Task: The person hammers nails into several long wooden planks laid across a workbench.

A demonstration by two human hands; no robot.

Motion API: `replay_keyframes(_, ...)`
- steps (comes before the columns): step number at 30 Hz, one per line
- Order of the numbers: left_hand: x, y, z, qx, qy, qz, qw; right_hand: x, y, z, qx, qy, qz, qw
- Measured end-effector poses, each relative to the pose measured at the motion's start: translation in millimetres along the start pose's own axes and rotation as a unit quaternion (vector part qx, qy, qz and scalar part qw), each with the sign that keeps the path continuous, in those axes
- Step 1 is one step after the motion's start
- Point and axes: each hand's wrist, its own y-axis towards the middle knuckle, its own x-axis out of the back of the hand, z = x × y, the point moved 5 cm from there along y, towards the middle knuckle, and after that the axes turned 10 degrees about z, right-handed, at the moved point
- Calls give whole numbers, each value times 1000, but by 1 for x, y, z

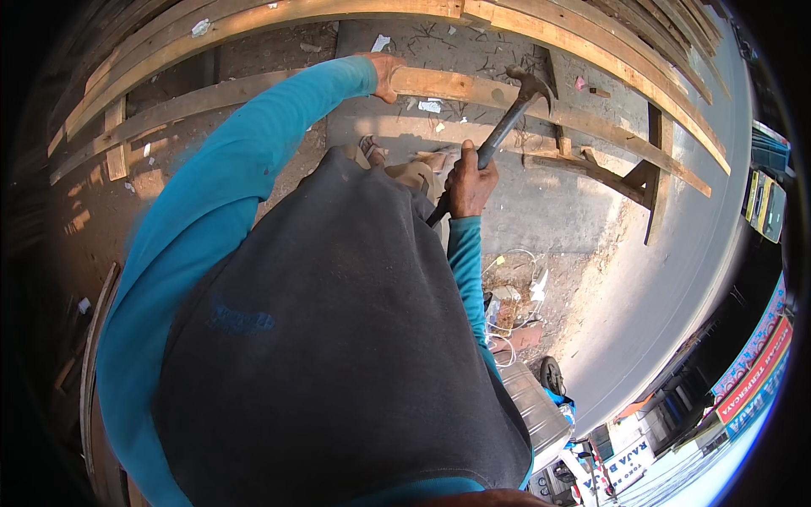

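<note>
My right hand [471,182] is closed around the dark handle of a claw hammer [508,125]. The hammer slants up and away to the right, and its rusty metal head overlaps the plank in this view; whether the two touch I cannot tell. With my left arm stretched forward, my left hand [386,76] grips a long, narrow wooden plank [456,85]. Its fingers curl over the wood and are partly hidden. Beneath the plank, short wooden crosspieces [557,139] show.
Long timber boards [355,8] run across the far side. A wooden upright [659,169] stands at the right, beside a grey road [676,228]. Scraps and debris litter the ground. Near my right side are a white cable [535,275] and a ribbed metal object [536,414]. Parked vehicles [764,205] line the far right.
</note>
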Motion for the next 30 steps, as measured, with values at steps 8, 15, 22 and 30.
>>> replay_keyframes(8,0,11,11,21,-27,37,999,8,-22,34,398,-10,-107,911)
replay_keyframes(15,-29,-1,2,-7,-13,39,999,-11,-17,52,60,-132,-2,989)
replay_keyframes(22,-16,2,15,25,-36,24,999,5,-39,97,498,79,-82,860)
replay_keyframes(30,-17,-28,-10,12,189,-152,970,19,27,-58,11,-244,89,966)
